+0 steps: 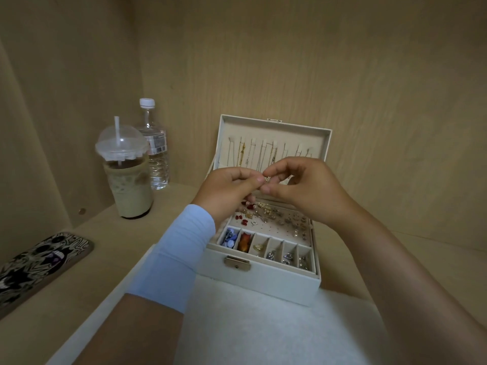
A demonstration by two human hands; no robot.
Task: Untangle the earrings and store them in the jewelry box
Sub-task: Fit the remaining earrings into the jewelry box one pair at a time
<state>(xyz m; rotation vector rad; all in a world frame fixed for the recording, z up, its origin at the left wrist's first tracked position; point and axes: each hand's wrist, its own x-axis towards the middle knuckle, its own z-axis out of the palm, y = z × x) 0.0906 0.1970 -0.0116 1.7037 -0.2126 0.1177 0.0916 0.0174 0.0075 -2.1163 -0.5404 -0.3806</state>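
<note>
Centrally, a small earring [266, 180] is being pinched between the fingertips of the left hand [226, 191] and right hand [303, 188], above the open jewelry box [263, 280]; its detail is being obscured by fingers.

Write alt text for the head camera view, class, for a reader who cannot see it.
Two hands, left hand and right hand, pinch a small earring together above an open white jewelry box with filled compartments. An iced coffee, water bottle and phone sit to the left.
</note>
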